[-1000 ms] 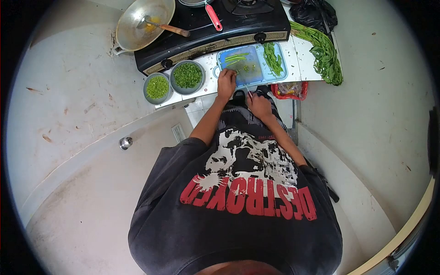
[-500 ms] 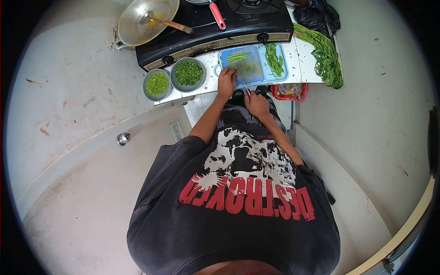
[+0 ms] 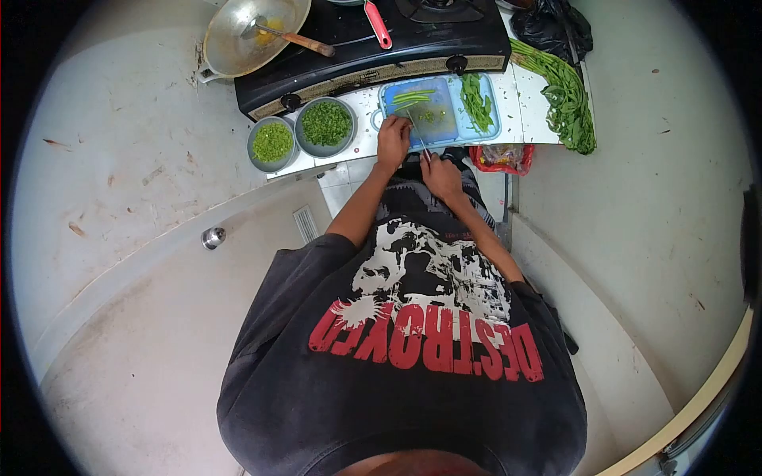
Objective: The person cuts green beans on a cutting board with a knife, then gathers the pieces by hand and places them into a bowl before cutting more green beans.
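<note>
My right hand [image 3: 442, 176] is closed around the handle of a knife [image 3: 417, 131], its thin blade slanting up and left over the blue cutting board [image 3: 448, 131]. Just left of the blade, my left hand [image 3: 393, 143] has its fingers curled down on green stems at the board's edge, mostly hidden under the fingers. Above my fingertips lie several long green stems [image 3: 413, 96]. Small chopped green pieces [image 3: 429, 116] are scattered right of the blade. A pile of leafy greens [image 3: 476, 103] rests on the board's right side, apart from both hands.
Two grey bowls hold chopped greens, one light [image 3: 272, 142] and one dark [image 3: 325, 124]. Behind the board stands a black stove [image 3: 373, 67] with a wok [image 3: 226, 40] and ladle. Long leafy vegetables [image 3: 567, 103] hang over the counter's right edge, above a red container [image 3: 516, 163].
My right hand and the knife have shifted slightly left and up, toward my left hand. My left hand stays in nearly the same place.
</note>
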`<state>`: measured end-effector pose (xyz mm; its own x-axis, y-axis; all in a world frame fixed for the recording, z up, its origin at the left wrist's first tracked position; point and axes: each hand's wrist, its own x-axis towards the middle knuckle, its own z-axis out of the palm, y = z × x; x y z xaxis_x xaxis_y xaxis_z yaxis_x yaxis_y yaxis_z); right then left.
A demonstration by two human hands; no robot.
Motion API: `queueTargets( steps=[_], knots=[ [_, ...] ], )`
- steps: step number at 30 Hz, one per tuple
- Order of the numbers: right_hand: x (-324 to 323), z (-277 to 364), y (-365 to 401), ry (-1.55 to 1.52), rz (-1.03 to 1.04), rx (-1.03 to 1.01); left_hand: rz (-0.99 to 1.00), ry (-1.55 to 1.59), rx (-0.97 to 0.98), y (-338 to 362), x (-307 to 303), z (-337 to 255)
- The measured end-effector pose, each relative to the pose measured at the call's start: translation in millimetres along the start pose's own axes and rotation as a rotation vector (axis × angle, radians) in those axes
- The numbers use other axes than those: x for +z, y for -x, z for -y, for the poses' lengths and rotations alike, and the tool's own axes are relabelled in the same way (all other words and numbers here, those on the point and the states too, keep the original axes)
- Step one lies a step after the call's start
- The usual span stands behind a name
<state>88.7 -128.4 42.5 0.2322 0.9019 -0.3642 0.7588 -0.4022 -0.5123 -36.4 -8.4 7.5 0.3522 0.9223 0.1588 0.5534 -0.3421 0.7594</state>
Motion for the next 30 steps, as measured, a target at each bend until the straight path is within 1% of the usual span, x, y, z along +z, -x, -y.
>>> queueTargets(
  steps=[7, 10, 13, 16, 19, 22, 25, 28, 30],
  knots=[
    [-0.8, 8.8, -16.5, -0.012, 0.014, 0.003, -0.017, 0.0, 0.036, -0.7, -1.4, -0.9],
    [3.3, 6.5, -17.4, 0.01, 0.003, 0.001, 0.006, 0.001, 0.018, -1.1, -1.0, 1.4],
    [5.1, 0.1, -6.1, 0.017, 0.011, 0.019, 0.009, -0.015, -0.004, -0.8, 0.4, 3.0],
    [1.2, -0.1, 0.4, 0.022, -0.018, 0.014, -0.001, 0.047, -0.044, 0.3, 2.4, 4.3],
    [3.5, 1.7, -6.9, 0.031, -0.003, 0.015, -0.007, 0.126, -0.119, 0.6, 2.7, 0.6],
    [4.1, 1.0, -6.4, 0.035, -0.035, -0.007, -0.01, 0.055, -0.012, 1.4, 0.1, 3.4],
    [-1.6, -3.5, 3.2, 0.038, -0.009, 0.03, -0.024, 0.033, 0.009, 1.7, 1.8, 4.5],
    [-2.8, -5.1, 2.5, 0.007, -0.015, 0.027, -0.04, 0.086, -0.018, 3.4, 2.9, 3.4],
    [-0.8, -3.3, 2.3, 0.008, -0.016, 0.012, -0.032, 0.045, 0.01, 3.4, 2.2, 4.5]
  ],
)
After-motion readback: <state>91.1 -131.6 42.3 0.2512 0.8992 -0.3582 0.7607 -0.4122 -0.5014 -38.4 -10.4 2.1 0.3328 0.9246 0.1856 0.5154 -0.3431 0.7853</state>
